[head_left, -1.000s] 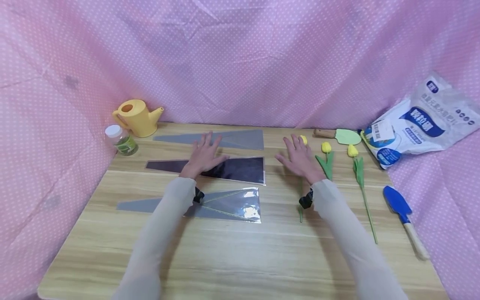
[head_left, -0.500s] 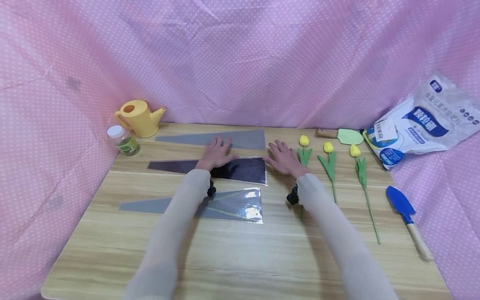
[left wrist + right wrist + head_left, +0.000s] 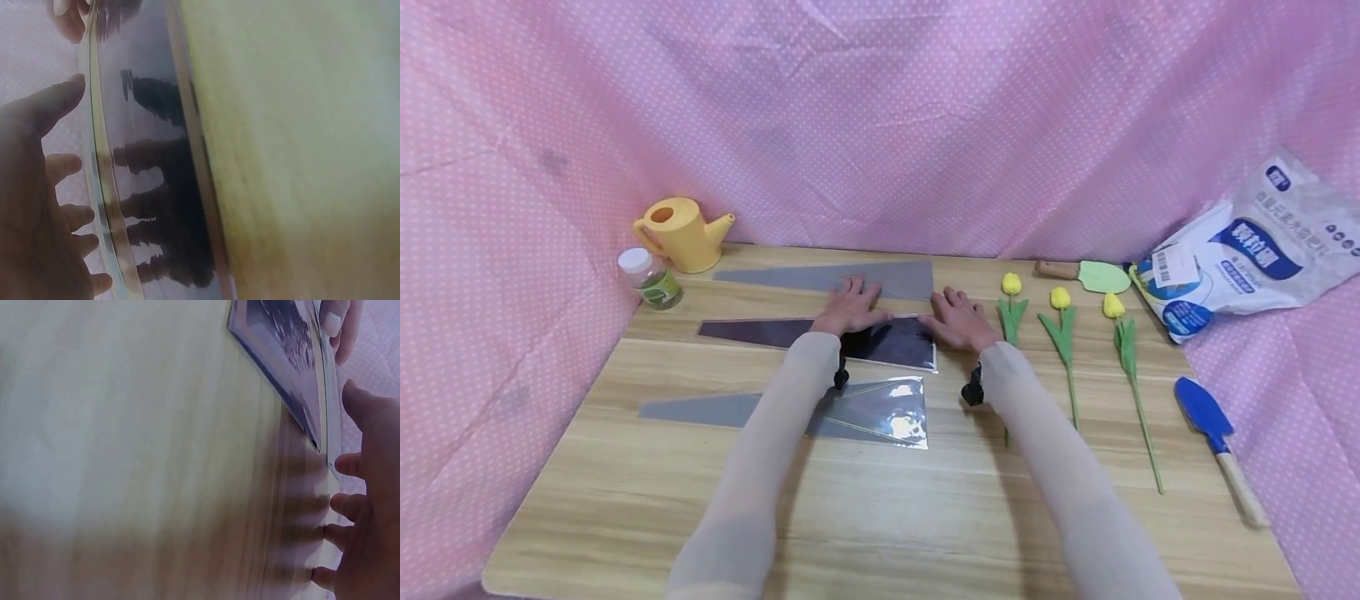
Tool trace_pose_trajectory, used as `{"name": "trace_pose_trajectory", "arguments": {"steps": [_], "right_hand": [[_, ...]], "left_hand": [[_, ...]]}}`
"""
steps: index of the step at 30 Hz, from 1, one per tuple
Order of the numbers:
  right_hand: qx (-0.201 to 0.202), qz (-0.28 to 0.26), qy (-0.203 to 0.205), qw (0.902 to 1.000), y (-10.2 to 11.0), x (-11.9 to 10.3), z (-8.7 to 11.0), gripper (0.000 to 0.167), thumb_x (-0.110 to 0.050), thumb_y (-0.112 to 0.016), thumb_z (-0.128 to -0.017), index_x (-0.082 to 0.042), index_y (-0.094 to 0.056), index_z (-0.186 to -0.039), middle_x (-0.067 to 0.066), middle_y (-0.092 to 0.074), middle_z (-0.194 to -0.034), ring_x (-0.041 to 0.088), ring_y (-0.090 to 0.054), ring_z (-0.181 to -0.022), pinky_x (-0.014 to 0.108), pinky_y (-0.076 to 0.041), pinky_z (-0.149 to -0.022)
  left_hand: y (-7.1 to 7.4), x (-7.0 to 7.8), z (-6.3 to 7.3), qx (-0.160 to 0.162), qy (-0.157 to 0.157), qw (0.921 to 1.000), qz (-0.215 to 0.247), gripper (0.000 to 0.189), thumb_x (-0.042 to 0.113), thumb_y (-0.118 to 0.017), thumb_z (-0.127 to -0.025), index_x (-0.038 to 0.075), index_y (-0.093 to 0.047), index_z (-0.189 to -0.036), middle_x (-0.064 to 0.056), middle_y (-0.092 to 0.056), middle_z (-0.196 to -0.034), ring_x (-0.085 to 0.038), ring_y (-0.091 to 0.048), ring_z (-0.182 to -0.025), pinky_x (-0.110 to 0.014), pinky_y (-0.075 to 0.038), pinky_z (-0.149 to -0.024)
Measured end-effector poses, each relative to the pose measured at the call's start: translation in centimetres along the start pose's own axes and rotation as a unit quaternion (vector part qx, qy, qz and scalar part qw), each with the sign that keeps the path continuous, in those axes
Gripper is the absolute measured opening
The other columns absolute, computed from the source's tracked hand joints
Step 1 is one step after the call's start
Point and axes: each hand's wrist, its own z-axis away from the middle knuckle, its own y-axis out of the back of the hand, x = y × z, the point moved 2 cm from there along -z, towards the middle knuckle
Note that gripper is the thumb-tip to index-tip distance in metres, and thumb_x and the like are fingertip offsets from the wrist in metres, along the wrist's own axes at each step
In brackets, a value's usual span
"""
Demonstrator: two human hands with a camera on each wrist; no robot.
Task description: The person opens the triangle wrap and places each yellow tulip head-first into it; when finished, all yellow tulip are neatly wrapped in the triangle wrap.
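Observation:
Three long tapered flat plastic sleeves lie one behind another on the table: a grey far sleeve [image 3: 902,277], a dark middle sleeve [image 3: 895,342] and a clear-and-grey near sleeve [image 3: 880,412]. Over the dark one my left hand [image 3: 852,310] is held palm down, fingers spread and pointing at the far sleeve. My right hand [image 3: 957,321] lies palm down at the dark sleeve's wide right end, its thumb near that edge. Dark reflections of the left fingers show on the glossy middle sleeve [image 3: 140,125]. Neither hand grips anything; whether the fingertips touch the surface I cannot tell.
Several garden things stand around: a yellow watering can [image 3: 681,235] and lidded jar [image 3: 651,279] at back left, three yellow tulips [image 3: 1060,321] to the right, a green trowel [image 3: 1103,277], a blue trowel [image 3: 1210,425] and a white bag [image 3: 1232,258]. Pink dotted cloth [image 3: 880,125] hangs behind.
My left hand has moved right along the dark sleeve. My right hand has moved left, off the tulips, and lower to the sleeve's right end, so the hands are closer together.

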Motion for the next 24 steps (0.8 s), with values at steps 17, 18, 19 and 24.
{"name": "trace_pose_trajectory", "arguments": {"steps": [17,18,19,24], "right_hand": [[-0.012,-0.017,-0.054,0.9983,-0.3,-1.1,-0.9,0.076,-0.061,-0.029,-0.102,-0.011,-0.021,-0.16,0.025,-0.003,-0.167,0.05,-0.003,-0.154,0.072,-0.007,-0.119],[-0.011,-0.023,-0.054,0.9982,-0.3,-1.2,-1.0,0.076,-0.06,-0.029,-0.102,-0.011,-0.021,-0.16,0.026,-0.003,-0.167,0.05,-0.002,-0.154,0.073,-0.006,-0.119],[-0.011,-0.028,-0.053,0.9981,-0.3,-1.3,-1.1,0.075,-0.06,-0.028,-0.103,-0.011,-0.022,-0.16,0.026,-0.002,-0.167,0.051,-0.001,-0.154,0.073,-0.006,-0.119],[-0.003,-0.091,-0.042,0.995,-0.4,-1.4,-1.5,0.075,-0.06,-0.022,-0.103,-0.012,-0.017,-0.161,0.025,-0.003,-0.168,0.052,0.002,-0.153,0.074,-0.002,-0.118]], "left_hand": [[-0.8,1.3,0.1,-0.022,-0.004,0.9996,-0.016,0.075,0.064,-0.041,-0.098,0.025,-0.024,-0.16,-0.02,-0.008,-0.169,-0.043,-0.007,-0.156,-0.066,-0.015,-0.122],[-0.8,1.4,0.1,-0.021,-0.006,0.9995,-0.022,0.075,0.064,-0.04,-0.098,0.025,-0.024,-0.16,-0.02,-0.009,-0.168,-0.043,-0.008,-0.156,-0.066,-0.016,-0.121],[-0.9,1.6,0.1,-0.02,-0.007,0.9995,-0.023,0.075,0.064,-0.041,-0.098,0.026,-0.024,-0.16,-0.02,-0.009,-0.168,-0.042,-0.009,-0.156,-0.066,-0.017,-0.121],[-1.0,2.4,0.3,-0.021,-0.007,0.9996,-0.019,0.076,0.065,-0.041,-0.097,0.027,-0.023,-0.16,-0.02,-0.008,-0.169,-0.043,-0.008,-0.156,-0.066,-0.016,-0.121]]}}
